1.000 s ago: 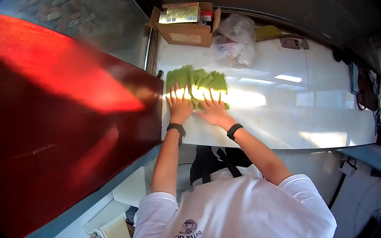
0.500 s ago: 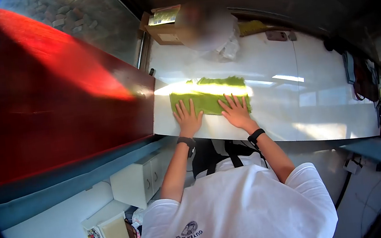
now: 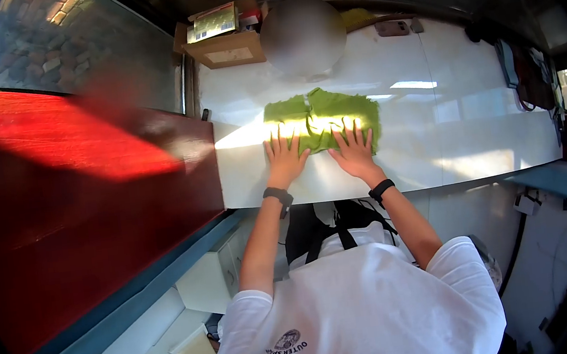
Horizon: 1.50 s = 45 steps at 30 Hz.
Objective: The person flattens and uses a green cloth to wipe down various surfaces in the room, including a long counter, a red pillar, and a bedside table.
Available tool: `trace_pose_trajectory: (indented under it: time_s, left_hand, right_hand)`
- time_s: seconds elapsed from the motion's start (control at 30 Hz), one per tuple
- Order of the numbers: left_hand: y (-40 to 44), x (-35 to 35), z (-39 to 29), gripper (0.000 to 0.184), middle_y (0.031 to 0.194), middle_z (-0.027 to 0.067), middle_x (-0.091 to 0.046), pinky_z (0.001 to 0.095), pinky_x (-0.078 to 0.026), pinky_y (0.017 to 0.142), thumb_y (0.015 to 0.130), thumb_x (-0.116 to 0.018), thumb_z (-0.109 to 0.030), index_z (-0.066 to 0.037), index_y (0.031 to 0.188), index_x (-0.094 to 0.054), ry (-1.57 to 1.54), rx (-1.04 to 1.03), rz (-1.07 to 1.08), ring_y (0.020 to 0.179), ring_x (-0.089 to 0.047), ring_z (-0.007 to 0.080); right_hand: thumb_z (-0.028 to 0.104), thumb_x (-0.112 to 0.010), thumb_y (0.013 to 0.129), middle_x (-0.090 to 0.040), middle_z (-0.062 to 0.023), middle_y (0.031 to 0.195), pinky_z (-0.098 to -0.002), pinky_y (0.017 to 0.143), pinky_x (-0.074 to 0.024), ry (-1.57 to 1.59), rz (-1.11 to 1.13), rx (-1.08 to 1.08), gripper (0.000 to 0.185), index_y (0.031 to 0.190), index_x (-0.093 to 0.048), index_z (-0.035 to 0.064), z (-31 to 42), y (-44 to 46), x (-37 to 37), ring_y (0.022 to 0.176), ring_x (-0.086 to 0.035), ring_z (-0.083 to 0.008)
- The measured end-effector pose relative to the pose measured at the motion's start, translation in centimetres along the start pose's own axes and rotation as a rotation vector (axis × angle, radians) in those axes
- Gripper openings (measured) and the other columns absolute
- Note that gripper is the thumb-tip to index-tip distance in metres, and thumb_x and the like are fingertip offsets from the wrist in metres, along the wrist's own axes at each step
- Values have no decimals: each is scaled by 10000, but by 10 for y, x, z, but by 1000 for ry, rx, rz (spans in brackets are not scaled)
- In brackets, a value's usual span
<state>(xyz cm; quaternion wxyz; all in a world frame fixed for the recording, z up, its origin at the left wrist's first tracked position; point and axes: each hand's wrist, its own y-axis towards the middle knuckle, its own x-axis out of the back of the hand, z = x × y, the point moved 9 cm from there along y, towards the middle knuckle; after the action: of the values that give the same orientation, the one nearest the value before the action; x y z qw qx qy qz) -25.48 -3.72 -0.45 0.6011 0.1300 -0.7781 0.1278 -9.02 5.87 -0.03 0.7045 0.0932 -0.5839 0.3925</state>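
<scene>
A green cloth (image 3: 342,111) with frayed edges lies creased on the white table (image 3: 319,180), a bright band of sunlight across it. My left hand (image 3: 286,159) rests on its lower left part, fingers spread and pointing away from me. On the lower right part lies my right hand (image 3: 352,151), palm down with the fingers apart. Both thumbs point inward, with a stretch of cloth between the hands. Neither hand grips anything.
At the back left stands an open cardboard box (image 3: 227,49) with packets inside. A blurred round patch covers what is beside it. A phone (image 3: 392,28) lies at the back edge. Dark items (image 3: 531,79) hang at the right, and a red surface (image 3: 78,214) borders the left.
The cloth was bunched, then spread wider under my parting hands. Since half a second ago, both hands have moved farther up onto it, and its surface shows more creases.
</scene>
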Motion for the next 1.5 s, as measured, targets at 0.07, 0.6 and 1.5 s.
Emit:
trace_pose_trajectory:
  time_s: [0.07, 0.6, 1.5]
  left_hand:
    - [-3, 7, 8, 604, 1487, 210, -343, 646, -137, 1138, 940, -546, -460, -117, 1426, -442, -37, -83, 30, 1402, -259, 412]
    - [-35, 26, 171, 625, 1555, 257, -288, 440, -165, 1219, 933, -488, -250, 81, 1447, -356, -41, 171, -6, 1472, -225, 370]
    - [-114, 6, 31, 688, 1549, 280, -259, 621, -217, 1138, 949, -560, -327, -17, 1510, -309, -113, 214, -78, 1443, -206, 472]
  right_hand:
    - [517, -460, 968, -169, -140, 1619, -654, 1153, 9, 6, -3, 33, 633, 1503, -372, 191, 20, 8, -2, 1485, -112, -393]
    - [311, -525, 920, -584, -272, 1186, -504, 979, -393, 406, -325, 407, 458, 1199, -554, -51, 270, 73, -31, 1116, -537, -412]
    - [363, -474, 993, -255, -205, 1585, -547, 1187, -149, 169, -143, 504, 501, 1457, -474, 173, 48, -54, -5, 1468, -196, -423]
